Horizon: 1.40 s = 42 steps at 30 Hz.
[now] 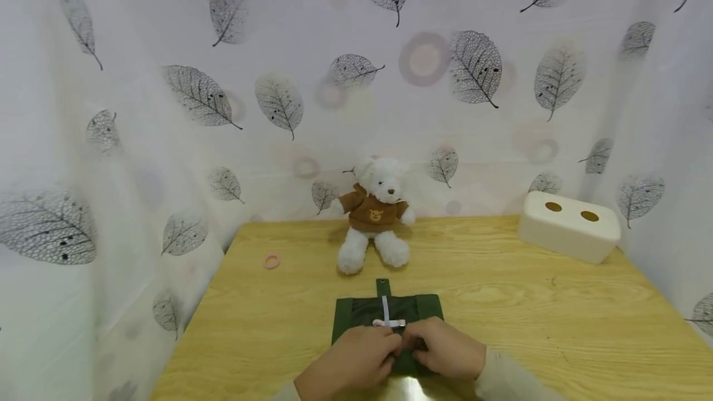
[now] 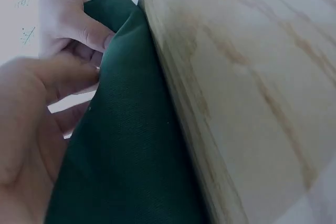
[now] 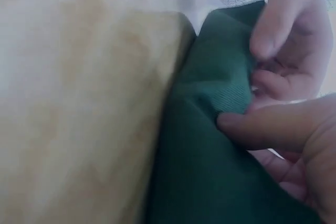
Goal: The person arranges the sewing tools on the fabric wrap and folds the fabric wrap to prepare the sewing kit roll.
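Observation:
A dark green flat case (image 1: pixel 342 319) lies at the near part of the table, with a dark middle panel and a snap tab pointing away from me. On it lies a thin white strap (image 1: pixel 385 307) with a small metal end. My left hand (image 1: pixel 362 354) and right hand (image 1: pixel 445 348) meet at the near part of the case. In the right wrist view, my right thumb presses the green material (image 3: pixel 194 171), its fingers behind the edge. My left hand (image 3: pixel 294 40) pinches the same edge farther off. The left wrist view shows both hands along that edge.
A white teddy bear (image 1: pixel 374 212) in a brown top sits beyond the case. At the far right stands a cream box (image 1: pixel 568 228) with two round holes. A pink ring (image 1: pixel 272 261) lies on the wooden table (image 1: pixel 250 327) at left. A leaf-patterned curtain (image 1: pixel 334 11) surrounds the table.

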Motion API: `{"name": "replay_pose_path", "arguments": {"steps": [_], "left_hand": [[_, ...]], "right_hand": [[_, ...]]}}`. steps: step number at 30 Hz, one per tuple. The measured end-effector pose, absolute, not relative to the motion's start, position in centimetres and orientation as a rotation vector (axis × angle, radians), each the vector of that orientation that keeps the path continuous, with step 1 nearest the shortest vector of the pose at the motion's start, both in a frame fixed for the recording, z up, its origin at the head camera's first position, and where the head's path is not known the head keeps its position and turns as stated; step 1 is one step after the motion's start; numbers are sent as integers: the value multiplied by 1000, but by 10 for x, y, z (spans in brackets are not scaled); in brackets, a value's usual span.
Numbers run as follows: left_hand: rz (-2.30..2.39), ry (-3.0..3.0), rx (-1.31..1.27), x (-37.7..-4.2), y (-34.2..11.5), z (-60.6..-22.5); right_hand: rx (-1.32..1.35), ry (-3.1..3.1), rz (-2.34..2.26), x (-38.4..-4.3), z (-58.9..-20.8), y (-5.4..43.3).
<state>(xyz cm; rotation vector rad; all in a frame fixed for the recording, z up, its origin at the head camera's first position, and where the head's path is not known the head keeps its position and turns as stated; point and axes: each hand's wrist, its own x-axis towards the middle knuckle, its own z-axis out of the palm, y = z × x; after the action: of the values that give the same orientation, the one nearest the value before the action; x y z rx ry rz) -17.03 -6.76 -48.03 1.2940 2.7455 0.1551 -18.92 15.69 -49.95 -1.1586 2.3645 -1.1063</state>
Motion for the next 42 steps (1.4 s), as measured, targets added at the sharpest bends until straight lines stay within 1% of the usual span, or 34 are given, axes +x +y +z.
{"name": "replay_pose_path", "arguments": {"steps": [3, 7, 10, 14, 18, 22, 29, 35, 42], "left_hand": [[123, 2707, 1298, -173, -67, -478], [76, 2751, 1227, -175, -65, -476], [76, 2785, 1178, -174, -63, -477], [79, 2801, 1139, -176, -63, -479], [65, 2810, 1119, -180, -64, -479], [39, 2811, 1141, -182, -65, -481], [-10, 2773, 1119, -183, -65, -486], [-72, 2820, 1128, -181, -62, -487], [32, 2776, 1079, -186, -61, -482]], "right_hand": [[-1128, 2355, -1080, -197, -495, 158], [-1150, 2395, -1002, -204, -489, 158], [-1214, 2509, -889, -202, -481, 158], [-1382, 2665, -672, -193, -472, 156], [-1492, 2712, -467, -183, -471, 154], [-1449, 2733, -381, -178, -475, 153], [-1339, 2676, -451, -181, -480, 155], [-1298, 2646, -532, -185, -484, 156], [-1209, 2622, -606, -191, -487, 160]]}}
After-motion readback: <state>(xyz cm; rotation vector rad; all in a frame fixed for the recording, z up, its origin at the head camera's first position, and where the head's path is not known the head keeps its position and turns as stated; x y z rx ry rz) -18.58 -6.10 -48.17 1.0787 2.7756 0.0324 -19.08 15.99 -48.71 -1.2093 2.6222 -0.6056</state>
